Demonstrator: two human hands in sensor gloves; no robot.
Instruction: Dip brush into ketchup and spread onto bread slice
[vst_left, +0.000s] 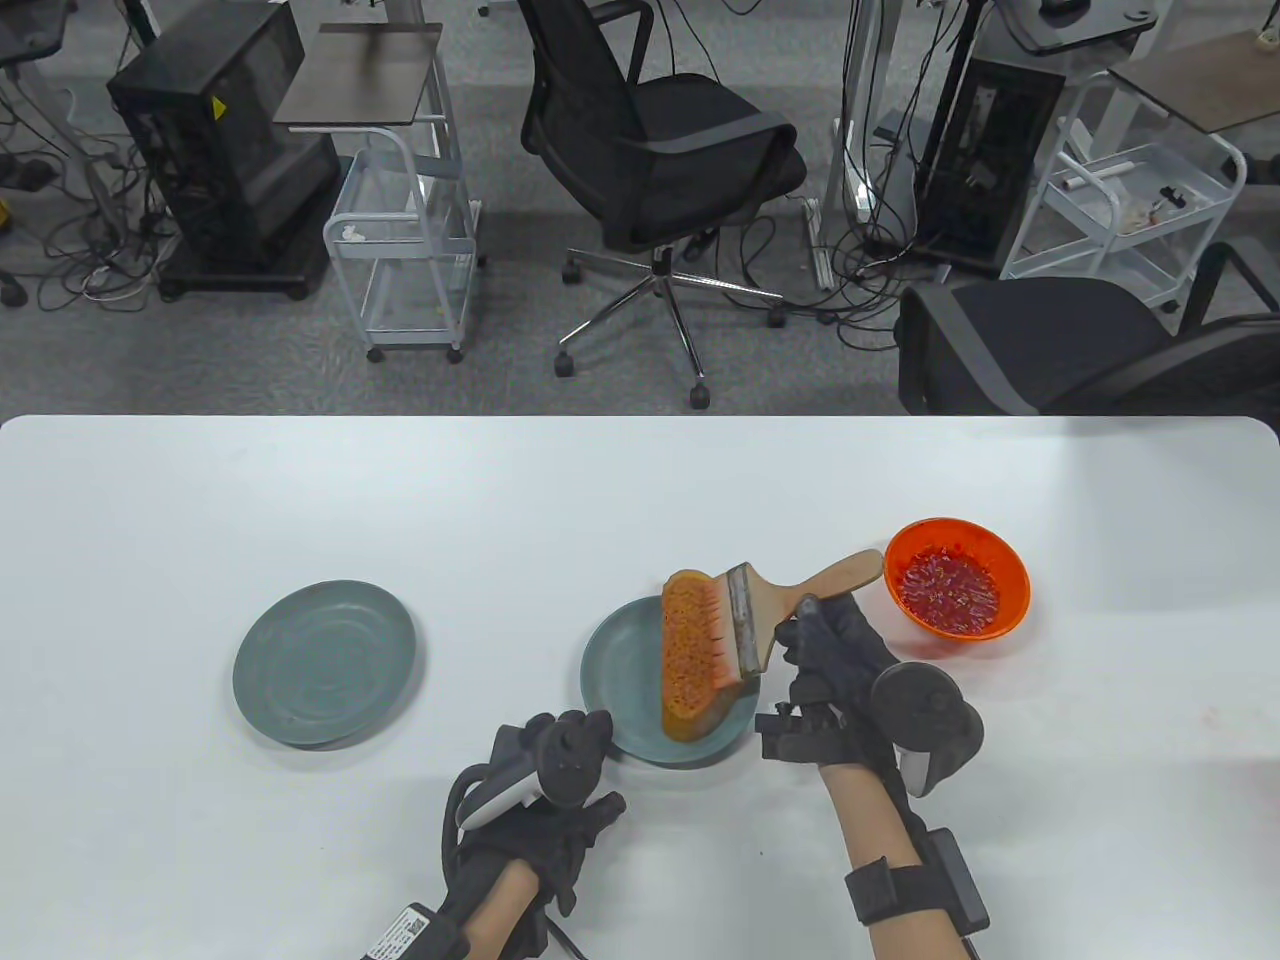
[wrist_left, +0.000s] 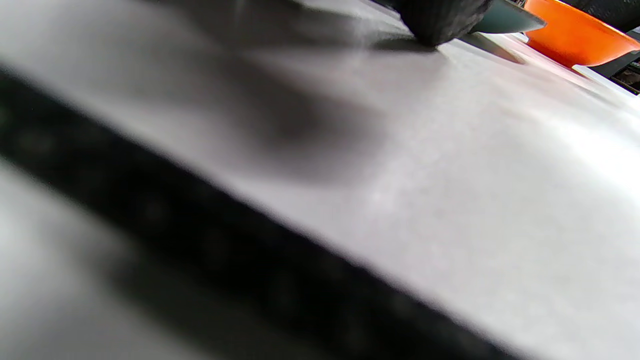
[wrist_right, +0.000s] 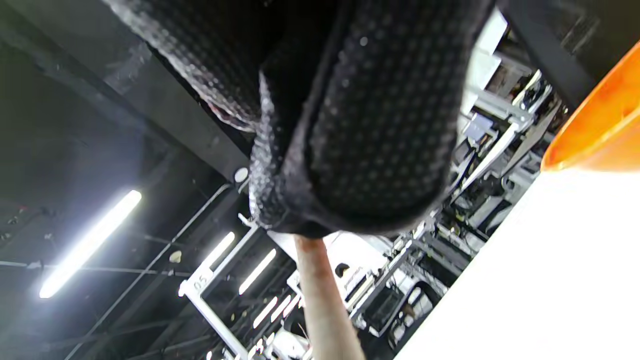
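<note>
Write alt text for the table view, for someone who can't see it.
The right hand holds a wooden brush with its bristles on a ketchup-coated bread slice on a teal plate; the left hand rests beside that plate. An orange ketchup bowl sits right.

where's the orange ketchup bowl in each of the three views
Table view: orange ketchup bowl at right centre on the white table, beyond the right hand.
Left wrist view: top right corner, side wall only.
Right wrist view: right edge, a rim sliver.
Shared landmark: the white table.
</note>
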